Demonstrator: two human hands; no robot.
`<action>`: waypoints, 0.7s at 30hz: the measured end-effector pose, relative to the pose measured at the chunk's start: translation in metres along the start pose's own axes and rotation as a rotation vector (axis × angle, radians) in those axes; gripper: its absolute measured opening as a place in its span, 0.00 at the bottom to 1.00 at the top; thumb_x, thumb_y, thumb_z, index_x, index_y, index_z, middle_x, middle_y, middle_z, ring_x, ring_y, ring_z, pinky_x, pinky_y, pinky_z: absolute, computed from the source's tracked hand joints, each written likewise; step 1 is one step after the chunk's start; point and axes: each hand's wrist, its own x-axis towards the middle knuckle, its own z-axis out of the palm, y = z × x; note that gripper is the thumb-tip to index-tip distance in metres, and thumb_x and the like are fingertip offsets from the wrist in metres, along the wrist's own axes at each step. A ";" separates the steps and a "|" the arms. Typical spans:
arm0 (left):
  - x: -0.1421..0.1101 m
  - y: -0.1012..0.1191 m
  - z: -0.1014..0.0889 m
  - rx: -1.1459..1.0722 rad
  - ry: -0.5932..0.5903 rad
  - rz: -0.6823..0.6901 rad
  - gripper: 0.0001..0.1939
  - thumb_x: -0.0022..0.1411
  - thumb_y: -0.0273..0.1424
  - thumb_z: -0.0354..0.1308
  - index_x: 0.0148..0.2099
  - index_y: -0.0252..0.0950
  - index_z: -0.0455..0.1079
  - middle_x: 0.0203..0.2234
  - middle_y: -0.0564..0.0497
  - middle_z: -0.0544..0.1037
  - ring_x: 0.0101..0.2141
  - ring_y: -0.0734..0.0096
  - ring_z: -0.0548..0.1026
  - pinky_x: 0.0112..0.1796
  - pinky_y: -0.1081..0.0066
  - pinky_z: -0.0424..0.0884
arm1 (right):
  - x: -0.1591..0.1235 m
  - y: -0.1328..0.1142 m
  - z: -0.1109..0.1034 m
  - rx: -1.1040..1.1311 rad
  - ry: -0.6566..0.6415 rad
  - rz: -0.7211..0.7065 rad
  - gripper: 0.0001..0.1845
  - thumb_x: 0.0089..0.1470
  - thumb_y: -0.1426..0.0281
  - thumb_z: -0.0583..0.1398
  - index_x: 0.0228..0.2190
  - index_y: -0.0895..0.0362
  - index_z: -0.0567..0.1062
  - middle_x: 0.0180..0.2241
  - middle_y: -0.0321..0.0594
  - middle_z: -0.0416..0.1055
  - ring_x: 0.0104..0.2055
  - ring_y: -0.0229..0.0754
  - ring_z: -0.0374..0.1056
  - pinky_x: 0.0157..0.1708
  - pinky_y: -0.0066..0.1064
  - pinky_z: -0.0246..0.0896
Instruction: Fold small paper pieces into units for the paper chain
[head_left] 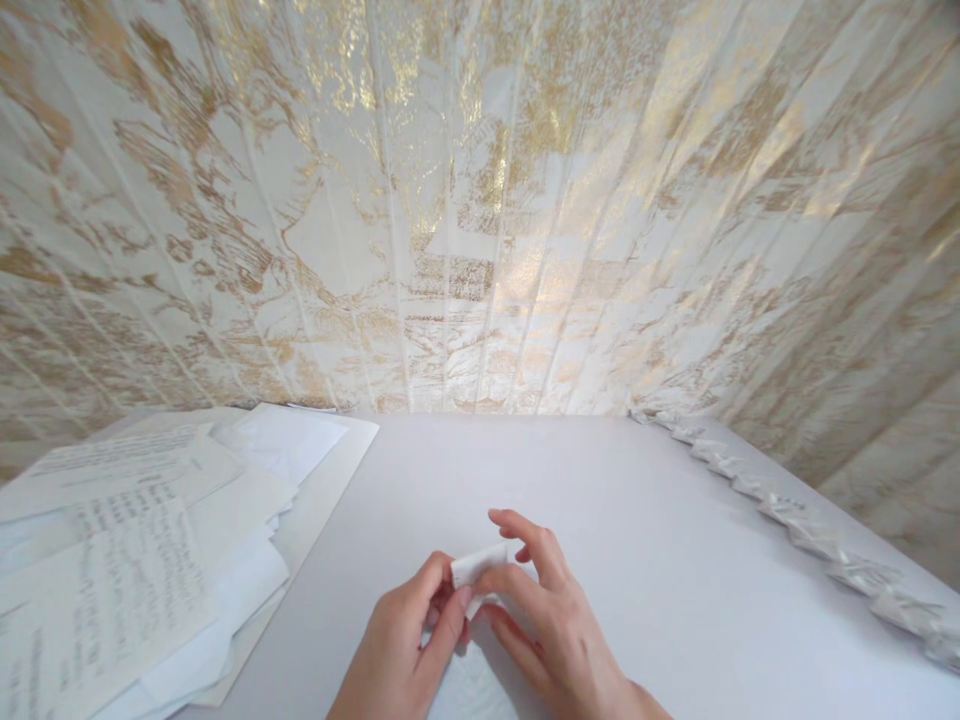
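Both hands meet low in the middle of the head view, just above the white table (600,500). Between them is a small folded piece of white paper (478,565). My left hand (409,645) pinches its left end with thumb and fingers. My right hand (544,615) grips its right side, forefinger curled over the top. More white paper seems to lie under the hands near the lower edge, mostly hidden.
A loose pile of printed and blank paper sheets (142,560) covers the table's left side. A long chain of folded paper pieces (817,545) runs along the right edge. A white-and-gold pleated curtain (480,200) hangs right behind the table.
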 end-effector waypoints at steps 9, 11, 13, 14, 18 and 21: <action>-0.003 0.008 0.001 -0.017 -0.040 -0.011 0.16 0.71 0.44 0.42 0.34 0.42 0.57 0.21 0.58 0.72 0.26 0.72 0.73 0.31 0.77 0.63 | -0.002 0.002 0.005 0.126 -0.055 0.054 0.15 0.54 0.84 0.55 0.36 0.53 0.71 0.55 0.44 0.61 0.54 0.49 0.60 0.49 0.38 0.62; -0.004 0.008 0.002 -0.024 -0.018 -0.016 0.15 0.70 0.44 0.43 0.34 0.42 0.58 0.21 0.58 0.72 0.25 0.72 0.72 0.31 0.77 0.63 | -0.002 0.002 0.005 0.153 -0.041 0.087 0.14 0.54 0.84 0.56 0.36 0.52 0.71 0.54 0.43 0.62 0.53 0.48 0.61 0.49 0.37 0.61; -0.005 0.008 0.002 -0.037 -0.029 -0.014 0.16 0.70 0.45 0.44 0.34 0.42 0.58 0.21 0.58 0.72 0.25 0.72 0.73 0.32 0.77 0.64 | -0.002 0.003 0.006 0.198 0.015 0.108 0.13 0.55 0.83 0.56 0.36 0.52 0.70 0.51 0.42 0.64 0.51 0.46 0.61 0.48 0.36 0.61; -0.005 0.009 0.002 -0.042 -0.039 -0.015 0.16 0.70 0.45 0.44 0.33 0.41 0.59 0.21 0.58 0.72 0.25 0.73 0.73 0.32 0.77 0.64 | -0.002 0.003 0.006 0.224 0.060 0.119 0.13 0.55 0.83 0.56 0.36 0.52 0.69 0.47 0.41 0.66 0.49 0.45 0.62 0.47 0.36 0.61; -0.005 0.012 0.003 -0.100 0.016 -0.004 0.18 0.68 0.48 0.47 0.38 0.40 0.66 0.22 0.57 0.71 0.27 0.73 0.72 0.33 0.77 0.64 | -0.002 0.005 0.002 0.271 0.179 0.114 0.18 0.54 0.84 0.55 0.42 0.52 0.67 0.34 0.36 0.66 0.39 0.42 0.63 0.40 0.32 0.61; -0.002 0.009 0.005 -0.306 0.041 -0.087 0.26 0.65 0.53 0.49 0.52 0.38 0.65 0.26 0.54 0.75 0.30 0.70 0.74 0.35 0.74 0.67 | 0.000 0.005 -0.002 0.217 0.167 0.034 0.17 0.52 0.86 0.53 0.35 0.52 0.69 0.33 0.35 0.65 0.38 0.42 0.61 0.38 0.31 0.59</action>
